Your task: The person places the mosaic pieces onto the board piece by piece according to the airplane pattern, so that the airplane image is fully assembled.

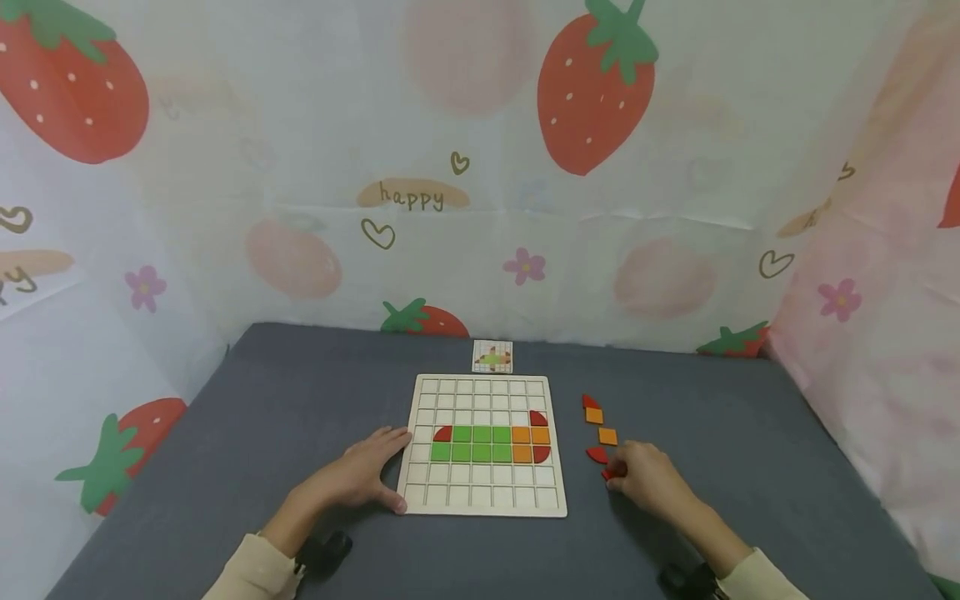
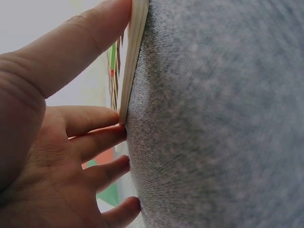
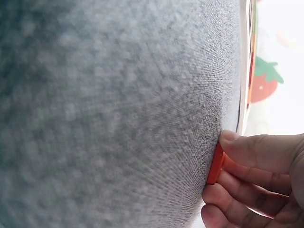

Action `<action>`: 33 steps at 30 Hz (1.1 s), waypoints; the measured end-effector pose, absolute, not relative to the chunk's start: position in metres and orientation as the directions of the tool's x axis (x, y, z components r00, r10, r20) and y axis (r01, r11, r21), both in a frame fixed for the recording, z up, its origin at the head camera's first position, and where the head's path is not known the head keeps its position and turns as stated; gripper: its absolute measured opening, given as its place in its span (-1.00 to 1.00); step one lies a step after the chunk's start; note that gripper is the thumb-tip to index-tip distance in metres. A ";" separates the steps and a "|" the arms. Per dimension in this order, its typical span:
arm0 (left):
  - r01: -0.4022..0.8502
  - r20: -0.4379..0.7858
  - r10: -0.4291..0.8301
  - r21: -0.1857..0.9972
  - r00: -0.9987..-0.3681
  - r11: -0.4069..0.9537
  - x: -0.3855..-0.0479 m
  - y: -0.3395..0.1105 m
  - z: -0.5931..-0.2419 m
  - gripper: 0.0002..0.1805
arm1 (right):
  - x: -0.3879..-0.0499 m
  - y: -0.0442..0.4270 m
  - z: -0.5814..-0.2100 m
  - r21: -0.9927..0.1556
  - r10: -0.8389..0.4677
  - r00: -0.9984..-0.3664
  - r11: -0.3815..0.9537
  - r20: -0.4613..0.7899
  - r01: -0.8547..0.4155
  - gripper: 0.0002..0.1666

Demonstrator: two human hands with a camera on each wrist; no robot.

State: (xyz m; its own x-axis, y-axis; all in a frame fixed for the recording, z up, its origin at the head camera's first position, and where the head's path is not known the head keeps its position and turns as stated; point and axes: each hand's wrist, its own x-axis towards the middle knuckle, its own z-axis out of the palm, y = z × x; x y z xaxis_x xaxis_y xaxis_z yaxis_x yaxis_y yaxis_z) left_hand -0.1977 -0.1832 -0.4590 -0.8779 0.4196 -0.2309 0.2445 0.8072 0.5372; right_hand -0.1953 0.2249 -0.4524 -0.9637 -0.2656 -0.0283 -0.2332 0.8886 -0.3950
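One backdrop [image 1: 480, 283], strawberry-printed, beyond both hands. One grey tabletop [image 1: 292, 375] beneath them. One gridded board [image 1: 487, 498] between the hands, its left edge at the left hand.

Left hand [image 1: 363, 469], one: thumb and fingers spread, thumb at the board's near corner, fingertips at its left edge. Right hand [image 1: 645, 477], one: held low on the tabletop, thumb and fingertips pinching one red piece [image 3: 216, 164].

One picture card [image 1: 492, 357] past the board, farther out than either hand.

On the board, between the hands: seven green squares [image 1: 481, 452], three orange squares [image 1: 521, 435], three red quarter-rounds [image 1: 443, 433]. Group's long axis runs crosswise, left hand's side to right hand's; orange lies at the right-hand end.

Just beyond the right hand: two loose orange squares [image 1: 607, 437], two loose red wedges [image 1: 597, 454], a ragged line leading away from it.

Held piece: under the right thumb, seen edge-on, outline cannot be told. Long edge nearly upright in the right wrist view, upper end leaning right, toward the thumb tip.
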 end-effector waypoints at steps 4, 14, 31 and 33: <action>0.247 -0.220 0.419 0.541 -0.881 0.804 -0.198 -0.183 -0.458 0.11 | -0.196 0.226 -0.453 -0.390 -0.259 -0.966 0.891 -0.014 -0.233 -0.87; 0.248 -0.218 0.422 0.546 -0.880 0.800 -0.201 -0.183 -0.456 0.12 | -0.200 0.226 -0.451 -0.374 -0.278 -0.961 0.891 -0.001 -0.258 -0.88; 0.254 -0.230 0.429 0.536 -0.873 0.805 -0.199 -0.183 -0.458 0.12 | -0.205 0.218 -0.450 -0.402 -0.319 -0.947 0.865 0.018 -0.299 -0.89; 0.251 -0.230 0.427 0.538 -0.874 0.805 -0.200 -0.182 -0.457 0.12 | -0.208 0.216 -0.447 -0.394 -0.342 -0.939 0.860 0.028 -0.325 -0.91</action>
